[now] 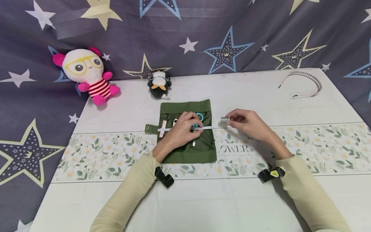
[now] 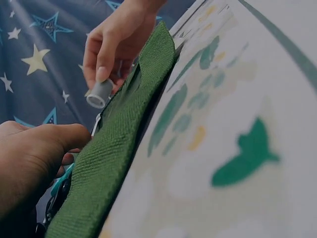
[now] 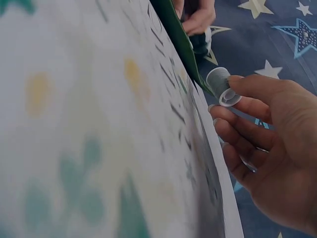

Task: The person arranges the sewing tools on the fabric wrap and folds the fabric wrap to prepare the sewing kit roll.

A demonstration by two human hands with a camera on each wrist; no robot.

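"Where is the small grey thread spool [image 1: 224, 120]?"
"The right hand [image 1: 246, 124] pinches it, just right of the flat green fabric pouch [image 1: 188, 157]."
"The left hand [image 1: 184, 127]?"
"Fingers bent over the pouch's white band [image 1: 207, 128]; whether gripping, cannot tell."

Shows dark star-print fabric [image 1: 261, 19] hanging behind — patterned blue, cream and white — and a white table [image 1: 220, 203] crossed by a floral-print band [image 1: 98, 154], softly lit.
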